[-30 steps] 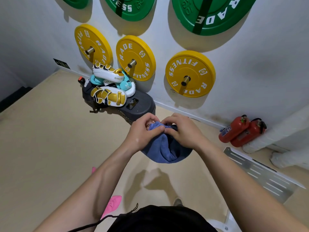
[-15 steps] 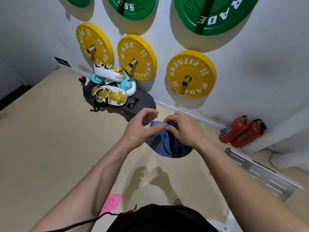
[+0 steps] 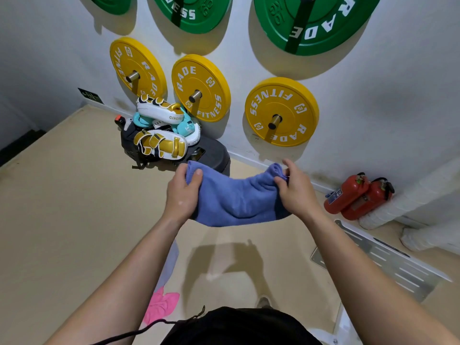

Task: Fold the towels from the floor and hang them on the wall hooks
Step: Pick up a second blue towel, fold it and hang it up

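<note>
A blue towel point(image 3: 236, 197) hangs stretched in the air between my two hands, sagging in the middle. My left hand point(image 3: 183, 192) pinches its left top corner and my right hand point(image 3: 296, 192) pinches its right top corner. On the floor below my left forearm lies a pink towel point(image 3: 161, 305), with a pale lilac cloth point(image 3: 169, 265) just above it, partly hidden by the arm. Metal pegs stick out of the wall through yellow weight plates point(image 3: 281, 112), above and beyond the blue towel.
A pile of white-and-gold boxing pads point(image 3: 161, 143) and teal items rests on a dark bag by the wall at left. Two red fire extinguishers point(image 3: 358, 195) lie at the right wall. A slotted metal plate point(image 3: 383, 262) lies on the beige floor at right. Green plates point(image 3: 311, 18) hang higher.
My hands were together at the bunched blue towel; they have pulled apart sideways, spreading the towel out wide between them.
</note>
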`<state>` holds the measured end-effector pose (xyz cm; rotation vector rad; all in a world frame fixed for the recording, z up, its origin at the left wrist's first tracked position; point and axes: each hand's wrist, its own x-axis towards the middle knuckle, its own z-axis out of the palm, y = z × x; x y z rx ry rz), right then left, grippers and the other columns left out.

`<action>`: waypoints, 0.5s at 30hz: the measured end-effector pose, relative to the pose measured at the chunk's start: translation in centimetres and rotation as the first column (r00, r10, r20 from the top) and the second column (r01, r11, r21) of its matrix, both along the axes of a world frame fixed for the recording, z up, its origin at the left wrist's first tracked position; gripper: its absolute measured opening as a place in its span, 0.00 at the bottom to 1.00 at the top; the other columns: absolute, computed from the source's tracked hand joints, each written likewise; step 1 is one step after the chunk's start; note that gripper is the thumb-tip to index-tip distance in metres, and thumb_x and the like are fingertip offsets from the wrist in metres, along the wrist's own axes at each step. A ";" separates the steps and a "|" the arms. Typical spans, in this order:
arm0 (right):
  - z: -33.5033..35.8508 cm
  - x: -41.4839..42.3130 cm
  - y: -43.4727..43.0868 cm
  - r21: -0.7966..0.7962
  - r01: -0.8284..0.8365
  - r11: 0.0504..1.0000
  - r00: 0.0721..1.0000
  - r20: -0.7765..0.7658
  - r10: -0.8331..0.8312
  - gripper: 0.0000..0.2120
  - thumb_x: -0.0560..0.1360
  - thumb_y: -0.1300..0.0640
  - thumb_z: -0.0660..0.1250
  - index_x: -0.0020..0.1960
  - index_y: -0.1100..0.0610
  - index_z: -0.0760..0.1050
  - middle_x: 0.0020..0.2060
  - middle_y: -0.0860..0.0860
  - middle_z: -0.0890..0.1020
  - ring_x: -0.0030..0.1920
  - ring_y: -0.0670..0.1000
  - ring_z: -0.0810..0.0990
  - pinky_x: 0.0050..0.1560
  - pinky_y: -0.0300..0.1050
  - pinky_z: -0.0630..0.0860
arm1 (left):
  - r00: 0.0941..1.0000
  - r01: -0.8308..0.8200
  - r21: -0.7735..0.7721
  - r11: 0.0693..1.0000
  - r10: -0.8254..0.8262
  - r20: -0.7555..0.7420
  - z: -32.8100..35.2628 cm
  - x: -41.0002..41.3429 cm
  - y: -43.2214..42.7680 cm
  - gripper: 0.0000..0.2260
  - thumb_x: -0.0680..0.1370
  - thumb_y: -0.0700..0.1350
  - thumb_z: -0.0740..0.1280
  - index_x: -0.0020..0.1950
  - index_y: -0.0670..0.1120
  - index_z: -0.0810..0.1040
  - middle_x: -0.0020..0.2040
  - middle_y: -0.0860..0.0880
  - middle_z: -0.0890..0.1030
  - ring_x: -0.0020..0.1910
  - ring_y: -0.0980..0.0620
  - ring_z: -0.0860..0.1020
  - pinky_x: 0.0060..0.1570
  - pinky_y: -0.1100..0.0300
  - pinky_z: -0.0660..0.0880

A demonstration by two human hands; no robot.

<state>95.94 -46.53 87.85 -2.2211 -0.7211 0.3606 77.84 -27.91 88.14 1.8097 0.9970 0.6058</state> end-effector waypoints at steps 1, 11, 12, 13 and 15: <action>-0.5 0.4 -0.4 -0.018 0.032 0.999 0.999 -0.002 -0.033 0.11 0.79 0.59 0.62 0.61 0.57 0.74 0.46 0.52 0.80 0.49 0.55 0.78 0.43 0.46 0.70 | 0.999 -0.038 0.026 0.999 0.038 -0.002 -0.1 -0.2 0.5 0.10 0.83 0.48 0.62 0.48 0.42 0.71 0.39 0.51 0.76 0.37 0.57 0.72 0.37 0.59 0.69; -1.6 0.6 -1.7 0.172 0.361 0.916 0.888 -0.364 -0.281 0.07 0.83 0.53 0.55 0.54 0.53 0.71 0.47 0.47 0.79 0.51 0.52 0.78 0.47 0.49 0.73 | 0.988 -0.092 0.176 0.980 0.112 -0.105 -1.6 -1.2 2.8 0.09 0.84 0.52 0.57 0.51 0.48 0.70 0.42 0.52 0.77 0.40 0.51 0.75 0.38 0.54 0.68; -1.5 0.5 -1.6 0.164 0.374 0.913 0.895 -0.323 -0.309 0.09 0.84 0.51 0.54 0.54 0.54 0.70 0.46 0.48 0.79 0.50 0.52 0.77 0.45 0.49 0.71 | 0.987 -0.094 0.170 0.981 0.114 -0.115 -1.7 -1.1 2.9 0.09 0.84 0.52 0.57 0.50 0.48 0.70 0.42 0.52 0.77 0.40 0.50 0.76 0.38 0.54 0.68; -1.5 0.4 -1.5 0.153 0.388 0.909 0.901 -0.269 -0.340 0.10 0.84 0.50 0.52 0.54 0.55 0.69 0.46 0.49 0.78 0.48 0.53 0.76 0.44 0.49 0.69 | 0.986 -0.095 0.161 0.982 0.116 -0.122 -1.9 -1.0 3.0 0.10 0.84 0.52 0.57 0.50 0.47 0.70 0.42 0.51 0.77 0.41 0.49 0.76 0.39 0.54 0.68; -1.7 0.1 -1.2 0.139 0.409 0.902 0.907 -0.165 -0.387 0.11 0.84 0.51 0.51 0.55 0.56 0.68 0.46 0.51 0.78 0.46 0.54 0.75 0.43 0.48 0.66 | 0.983 -0.104 0.144 0.984 0.124 -0.135 -2.2 -0.7 3.0 0.11 0.83 0.52 0.58 0.50 0.46 0.70 0.43 0.48 0.78 0.41 0.47 0.76 0.40 0.53 0.68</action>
